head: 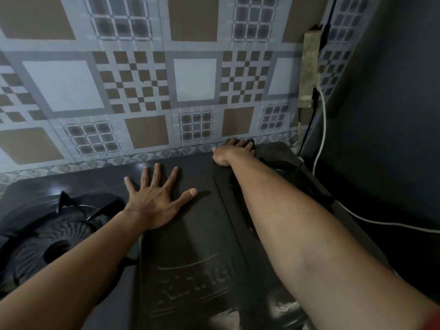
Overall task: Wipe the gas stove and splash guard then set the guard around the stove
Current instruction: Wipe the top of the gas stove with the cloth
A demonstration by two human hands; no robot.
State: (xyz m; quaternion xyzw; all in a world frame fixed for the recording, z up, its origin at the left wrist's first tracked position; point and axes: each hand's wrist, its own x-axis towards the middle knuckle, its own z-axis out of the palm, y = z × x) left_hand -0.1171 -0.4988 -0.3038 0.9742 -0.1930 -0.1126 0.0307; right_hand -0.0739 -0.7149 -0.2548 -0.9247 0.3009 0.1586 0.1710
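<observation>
Two hands work the dark stove [190, 246]: the left hand [156, 198] lies open and flat, fingers spread, on its middle, while the right hand [232, 151] presses a dark cloth [250, 142] at the far corner by the tiled wall [119, 91]. The reach is long, so the cloth may snag the cables [320, 139] hanging just beside it. No guard is clearly visible; the light is dim, the burner [54, 239] sits left.

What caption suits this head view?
Left hand flat on the stove; right hand presses a dark cloth at its back edge.
</observation>
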